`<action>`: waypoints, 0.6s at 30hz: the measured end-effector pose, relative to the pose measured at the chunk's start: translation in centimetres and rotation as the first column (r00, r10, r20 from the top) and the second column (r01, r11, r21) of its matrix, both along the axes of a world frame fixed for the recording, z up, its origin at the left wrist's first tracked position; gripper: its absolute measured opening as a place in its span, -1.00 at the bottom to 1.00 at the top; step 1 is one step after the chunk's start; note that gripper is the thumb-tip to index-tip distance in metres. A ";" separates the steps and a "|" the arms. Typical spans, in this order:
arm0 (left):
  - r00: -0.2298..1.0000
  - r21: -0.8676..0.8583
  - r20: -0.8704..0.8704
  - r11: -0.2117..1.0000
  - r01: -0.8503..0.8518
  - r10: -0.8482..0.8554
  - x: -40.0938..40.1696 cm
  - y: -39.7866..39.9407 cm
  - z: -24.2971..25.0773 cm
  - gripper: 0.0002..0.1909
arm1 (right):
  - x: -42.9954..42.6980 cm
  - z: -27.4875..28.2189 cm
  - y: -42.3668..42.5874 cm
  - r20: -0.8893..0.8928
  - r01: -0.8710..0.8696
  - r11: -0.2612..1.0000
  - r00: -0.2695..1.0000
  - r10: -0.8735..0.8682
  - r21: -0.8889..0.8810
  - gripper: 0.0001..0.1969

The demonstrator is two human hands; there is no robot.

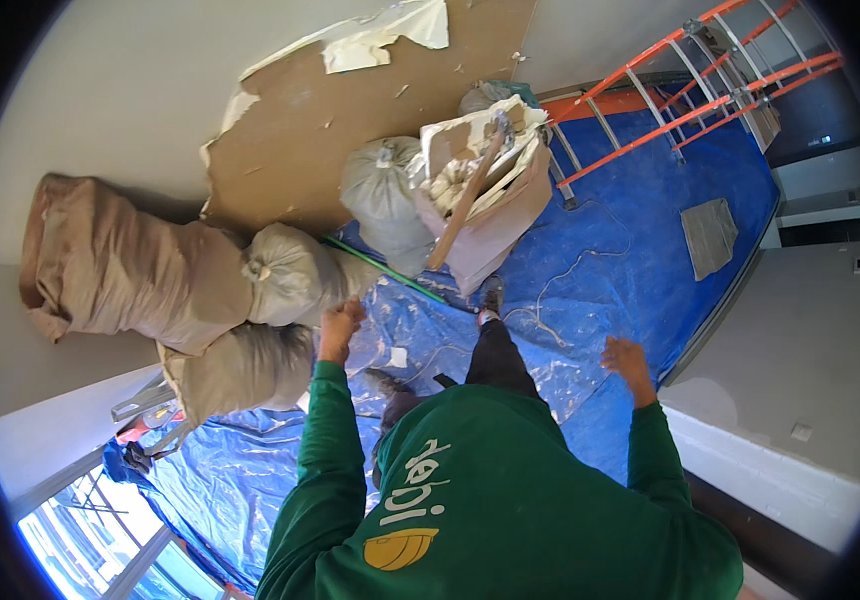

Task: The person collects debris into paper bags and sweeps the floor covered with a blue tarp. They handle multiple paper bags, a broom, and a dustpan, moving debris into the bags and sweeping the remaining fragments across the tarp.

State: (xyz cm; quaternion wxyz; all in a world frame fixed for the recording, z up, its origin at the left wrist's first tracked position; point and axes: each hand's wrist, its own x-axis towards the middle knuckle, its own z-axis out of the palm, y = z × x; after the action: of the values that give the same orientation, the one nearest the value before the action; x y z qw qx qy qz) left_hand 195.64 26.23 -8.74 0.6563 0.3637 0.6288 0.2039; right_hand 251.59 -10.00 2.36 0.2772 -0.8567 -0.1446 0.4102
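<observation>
My left hand [340, 328] is held out with its fingers curled, in front of the tied off-white sack [295, 274]; nothing shows in it. To the right, my right hand [627, 363] hangs over the blue tarp [587, 300], its fingers loosely bent and without any object. Ahead of me stands an open, pinkish bag [501, 225] filled with torn wallboard or paper scraps, with a long wooden handle [467, 202] leaning across it. A tied grey-white sack [386, 202] stands against its left side. One of my shoes [491, 292] is close to the bag's base.
A large brown sack [145, 262] and another full sack [242, 371] lie at the left. An orange ladder [647, 135] stands at the upper right. A green rod [392, 271] and a thin cord [550, 281] lie on the tarp, with a grey flat piece [709, 238] farther right.
</observation>
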 end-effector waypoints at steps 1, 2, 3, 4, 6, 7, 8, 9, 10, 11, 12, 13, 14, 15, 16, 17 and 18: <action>0.999 0.032 -0.014 0.999 -0.042 0.043 3.0 1.9 0.6 -0.59 | 3.2 0.6 2.8 0.021 -0.018 0.997 1.000 0.016 0.078 -0.62; 0.998 0.071 0.043 0.996 -0.046 0.043 6.2 4.0 1.0 -0.57 | 6.4 0.7 6.4 0.060 -0.025 0.993 0.998 0.018 0.116 -0.60; 0.995 0.083 0.084 0.995 -0.060 0.053 9.0 5.0 1.5 -0.55 | 9.4 0.9 9.6 0.089 -0.079 0.983 0.994 0.065 0.164 -0.58; 0.996 0.061 0.071 0.997 -0.055 0.051 12.0 5.9 1.8 -0.54 | 12.3 0.7 13.8 0.108 -0.155 0.964 0.985 0.134 0.215 -0.56; 0.999 0.033 0.009 0.998 -0.053 0.053 17.0 7.9 2.1 -0.52 | 15.4 -1.1 23.2 0.088 -0.256 0.943 0.966 0.243 0.212 -0.50; 0.999 0.032 -0.019 0.998 -0.046 0.047 19.4 8.2 2.1 -0.51 | 16.8 -1.3 27.8 0.091 -0.292 0.949 0.955 0.282 0.118 -0.46; 0.998 -0.002 0.024 0.998 -0.064 0.064 21.4 8.4 1.9 -0.50 | 17.3 -1.7 32.0 0.057 -0.333 0.928 0.943 0.328 0.168 -0.43; 0.994 -0.017 0.087 0.998 -0.065 0.066 22.9 8.1 1.8 -0.49 | 17.3 -2.1 35.4 0.061 -0.383 0.905 0.923 0.379 0.187 -0.39; 0.999 -0.005 -0.027 0.999 -0.035 0.035 23.9 7.7 1.7 -0.49 | 17.0 -2.3 38.5 0.032 -0.387 0.907 0.921 0.387 0.167 -0.36; 0.993 0.029 -0.120 0.999 0.015 -0.012 24.8 7.7 1.5 -0.49 | 16.5 -2.6 41.6 0.023 -0.417 0.888 0.907 0.421 0.193 -0.33; 0.977 0.044 -0.205 0.997 0.063 -0.052 25.5 7.7 1.4 -0.49 | 15.8 -3.0 44.4 -0.011 -0.399 0.903 0.914 0.406 0.159 -0.31; 0.980 0.067 -0.198 0.997 0.041 -0.027 26.0 7.9 1.3 -0.50 | 15.4 -3.4 46.6 -0.038 -0.409 0.894 0.906 0.422 0.181 -0.28; 0.983 0.071 -0.184 0.997 0.004 0.009 26.2 7.9 1.3 -0.50 | 15.0 -3.8 48.2 -0.025 -0.388 0.910 0.918 0.395 0.143 -0.28; 0.981 0.054 -0.191 0.998 -0.036 0.045 26.1 8.0 1.3 -0.50 | 14.3 -4.6 49.8 -0.015 -0.383 0.915 0.921 0.388 0.128 -0.28; 0.976 0.003 -0.183 0.993 -0.121 0.120 25.9 8.1 1.4 -0.49 | 13.5 -5.4 51.0 -0.019 -0.381 0.919 0.923 0.385 0.101 -0.28; 0.964 0.097 -0.240 0.990 -0.098 0.119 25.4 7.9 1.5 -0.49 | 13.0 -6.2 51.7 0.006 -0.394 0.915 0.919 0.395 0.086 -0.29; 0.947 0.164 -0.295 0.984 -0.077 0.123 24.6 7.7 1.6 -0.49 | 12.6 -7.0 52.1 0.023 -0.406 0.912 0.914 0.405 0.060 -0.29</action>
State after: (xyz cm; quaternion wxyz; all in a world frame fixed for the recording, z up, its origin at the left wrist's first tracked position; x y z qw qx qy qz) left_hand 220.27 33.92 -7.17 0.5111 0.4067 0.7229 0.2253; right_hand 264.22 42.08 -4.68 0.2124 -0.8010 -0.3336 0.4495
